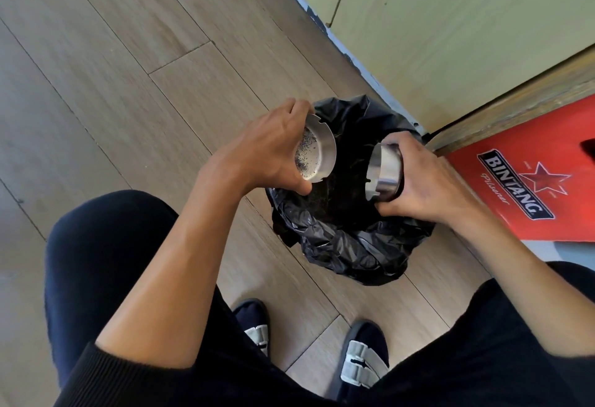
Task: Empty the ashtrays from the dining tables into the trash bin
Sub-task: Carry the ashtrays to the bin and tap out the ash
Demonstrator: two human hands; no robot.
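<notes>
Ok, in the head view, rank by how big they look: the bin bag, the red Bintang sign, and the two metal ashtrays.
1. black bin bag
2. red Bintang sign, partly cut off
3. left ashtray and right ashtray: they look alike, no ranking.

Pale wood-look planks [135,62] are running diagonally across the floor, their seams slanting from eleven o'clock toward five o'clock. At one o'clock a light green wall [450,36] is meeting the floor along a chipped grey-blue baseboard [325,31] (its paint is flaking in patches). At three o'clock a weathered wooden strip [521,107] is edging the wall's lower end, and just below it a red panel [531,165] lettered "BINTANG Pilsener" with a red star is lying flat. Soft daylight is falling evenly across the planks.
</notes>
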